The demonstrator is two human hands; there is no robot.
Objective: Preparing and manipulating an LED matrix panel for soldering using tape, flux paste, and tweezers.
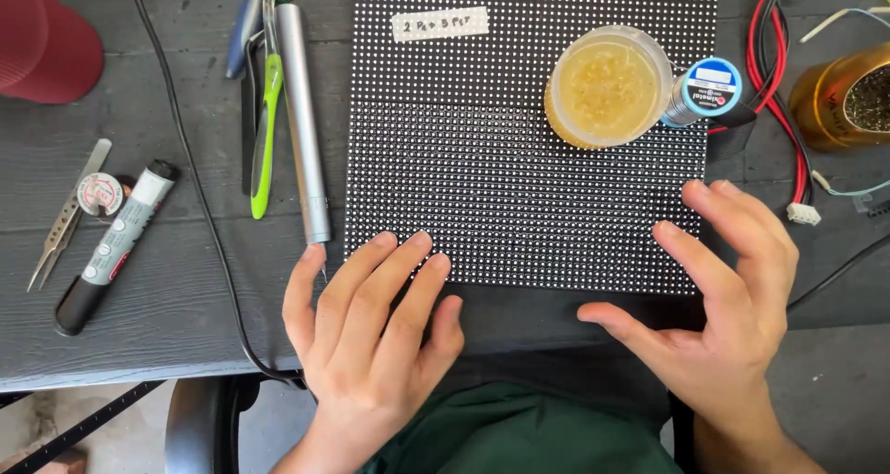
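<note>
Left hand (371,330) lies flat, fingers close together, tips on the near left edge of the black dotted LED panel (519,196); right hand (732,303) hovers at its near right corner, fingers spread, holding nothing. The panel looks stiff, thin, light, with fragile dots: best held by the edges. Farther off, a white tape label (440,24), a round amber jar (607,87), a blue-labelled spool (709,89).
</note>
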